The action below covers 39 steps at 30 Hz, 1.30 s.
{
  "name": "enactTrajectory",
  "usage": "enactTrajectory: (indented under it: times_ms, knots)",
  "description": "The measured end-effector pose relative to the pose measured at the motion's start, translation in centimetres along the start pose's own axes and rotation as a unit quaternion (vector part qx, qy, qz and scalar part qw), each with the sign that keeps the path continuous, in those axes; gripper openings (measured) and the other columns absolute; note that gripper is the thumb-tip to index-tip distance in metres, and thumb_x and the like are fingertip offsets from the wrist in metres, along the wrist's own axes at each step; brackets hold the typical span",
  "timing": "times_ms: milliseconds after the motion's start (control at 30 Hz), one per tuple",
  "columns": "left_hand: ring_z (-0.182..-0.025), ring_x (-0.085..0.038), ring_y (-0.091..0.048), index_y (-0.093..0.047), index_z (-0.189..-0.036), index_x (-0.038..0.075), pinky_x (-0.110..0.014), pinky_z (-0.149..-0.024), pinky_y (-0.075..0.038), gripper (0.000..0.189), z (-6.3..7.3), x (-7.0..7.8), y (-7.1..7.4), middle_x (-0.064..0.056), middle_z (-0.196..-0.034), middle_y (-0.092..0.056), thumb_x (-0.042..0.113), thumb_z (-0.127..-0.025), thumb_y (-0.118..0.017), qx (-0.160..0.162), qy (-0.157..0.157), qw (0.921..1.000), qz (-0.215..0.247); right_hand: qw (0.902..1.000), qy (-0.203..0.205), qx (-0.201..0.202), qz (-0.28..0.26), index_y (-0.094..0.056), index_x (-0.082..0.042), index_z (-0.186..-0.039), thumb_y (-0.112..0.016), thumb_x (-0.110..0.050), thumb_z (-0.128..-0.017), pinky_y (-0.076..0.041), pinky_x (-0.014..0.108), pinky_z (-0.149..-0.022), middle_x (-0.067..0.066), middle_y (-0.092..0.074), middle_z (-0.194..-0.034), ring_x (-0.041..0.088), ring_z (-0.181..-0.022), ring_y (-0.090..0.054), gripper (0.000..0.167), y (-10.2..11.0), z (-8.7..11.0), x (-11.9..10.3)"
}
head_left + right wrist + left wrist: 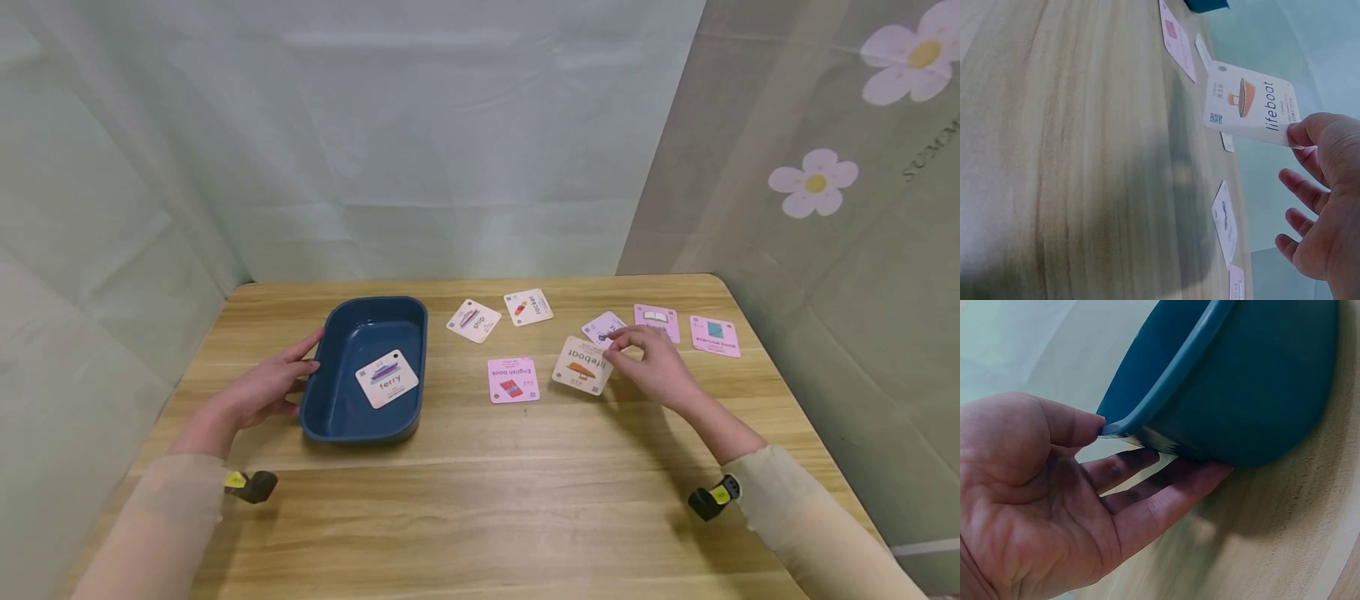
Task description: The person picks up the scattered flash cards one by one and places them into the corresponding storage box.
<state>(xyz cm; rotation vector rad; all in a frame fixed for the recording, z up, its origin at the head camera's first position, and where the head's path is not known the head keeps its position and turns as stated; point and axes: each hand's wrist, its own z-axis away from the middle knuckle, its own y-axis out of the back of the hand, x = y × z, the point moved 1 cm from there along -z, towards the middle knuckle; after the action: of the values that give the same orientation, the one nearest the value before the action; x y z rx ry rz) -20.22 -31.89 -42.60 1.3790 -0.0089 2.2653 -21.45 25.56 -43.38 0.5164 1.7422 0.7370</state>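
My right hand (651,367) pinches a square white lifeboat card (582,365) by one corner, between thumb and fingertip. In the right wrist view the card (1250,103) is tilted and raised over the table, with a shadow below. At the left, my left hand (264,385) holds the side of a dark blue plastic tub (363,438). The left wrist view has the thumb (1079,425) at its rim and the other fingers against the outer wall. A white ferry card (387,379) lies inside the tub.
An English book card (513,381) lies mid-table, with a ship card (473,321) and a rocket card (528,307) behind. Near the right hand are a partly covered purple card (600,325), a pink open-book card (658,321) and an exercise book card (715,336). Pale curtains (450,150) hang behind the wooden table (465,508).
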Motion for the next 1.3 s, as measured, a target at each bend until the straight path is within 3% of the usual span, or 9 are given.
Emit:
enactTrajectory:
  times_ms: [233,467,700,1133,1300]
  knots:
    - [-0.143,-0.055,-0.028,0.005,-0.162,0.044,-0.044,-0.081,-0.055,0.066,0.2,0.0,0.0,-0.03,-0.167,-0.001,0.025,-0.113,-0.035,-0.004,-0.005,1.0,0.002,0.9999,-0.009,0.012,-0.005,-0.068,-0.006,-0.086,-0.072,-0.021,-0.097,-0.027,0.057,-0.106,0.018,-0.066,-0.128,0.04,-0.13,-0.042,0.018,0.3,-0.4,-0.6]
    - [-0.142,-0.054,-0.028,0.005,-0.162,0.043,-0.044,-0.082,-0.055,0.066,0.2,0.0,-0.1,-0.03,-0.167,0.0,0.024,-0.113,-0.035,-0.002,-0.005,1.0,0.001,0.9997,-0.013,0.016,-0.01,-0.067,-0.006,-0.088,-0.072,-0.021,-0.097,-0.033,0.049,-0.094,0.017,-0.065,-0.131,0.037,-0.127,-0.043,0.019,0.8,-0.8,-1.4]
    - [-0.142,-0.054,-0.028,0.005,-0.162,0.043,-0.044,-0.081,-0.054,0.066,0.2,0.1,-0.1,-0.031,-0.166,-0.001,0.025,-0.113,-0.035,-0.002,-0.002,1.0,0.001,0.9996,-0.014,0.021,-0.015,-0.069,-0.006,-0.089,-0.073,-0.019,-0.096,-0.032,0.052,-0.1,0.016,-0.065,-0.128,0.037,-0.129,-0.042,0.016,1.0,-1.1,-1.8]
    - [-0.144,-0.056,-0.024,0.005,-0.163,0.041,-0.045,-0.083,-0.055,0.066,0.2,0.2,-0.2,-0.03,-0.166,0.002,0.024,-0.113,-0.034,-0.001,-0.004,1.0,-0.003,0.9991,-0.011,0.036,-0.02,-0.07,-0.007,-0.091,-0.075,-0.022,-0.095,-0.031,0.045,-0.089,0.014,-0.061,-0.128,0.036,-0.123,-0.041,0.016,1.4,-1.6,-2.4]
    - [-0.144,-0.056,-0.023,0.005,-0.163,0.041,-0.045,-0.082,-0.055,0.066,0.3,0.2,-0.2,-0.03,-0.167,0.003,0.024,-0.113,-0.034,0.0,-0.006,1.0,-0.005,0.9992,-0.014,0.033,-0.02,-0.07,-0.008,-0.092,-0.074,-0.025,-0.096,-0.031,0.05,-0.093,0.013,-0.061,-0.13,0.037,-0.126,-0.04,0.018,1.6,-1.9,-2.9]
